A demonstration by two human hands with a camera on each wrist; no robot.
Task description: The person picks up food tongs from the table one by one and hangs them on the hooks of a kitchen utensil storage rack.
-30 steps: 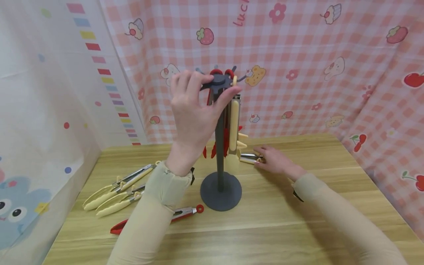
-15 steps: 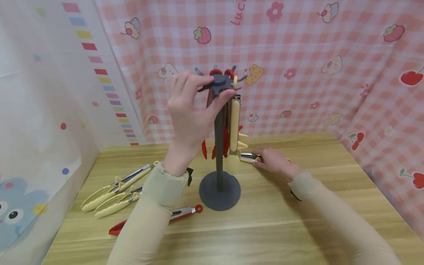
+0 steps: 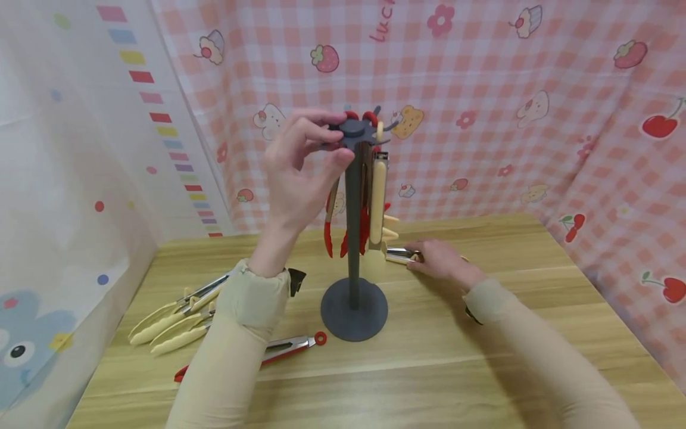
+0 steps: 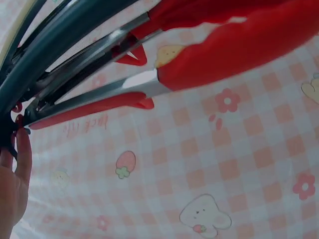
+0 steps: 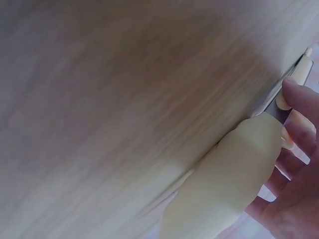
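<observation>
My left hand [image 3: 300, 173] is at the top of a dark grey hanging stand [image 3: 354, 226], pinching the left side of its hooked top [image 3: 354, 128] between fingers and thumb. From the hooks hang red-tipped tongs [image 3: 329, 232] and cream-handled tongs [image 3: 379, 202]. In the left wrist view the red tongs [image 4: 224, 64] fill the upper part, with my fingertips beside the hooks. Behind the stand to the right, my right hand [image 3: 442, 262] grips cream tongs [image 5: 229, 179] on the table, thumb on the near side and fingers curled around the other; their far end is partly hidden.
Two cream tongs [image 3: 177, 319] lie at the left of the wooden table [image 3: 429, 381]. Red tongs [image 3: 289, 351] lie in front of the stand's round base [image 3: 354, 325], partly under my left forearm. A checked curtain [image 3: 471, 71] hangs behind the table.
My left hand has shifted left, its thumb drawing back from the right side of the hooked top and its fingers bending onto the left. My right hand stays on the cream tongs.
</observation>
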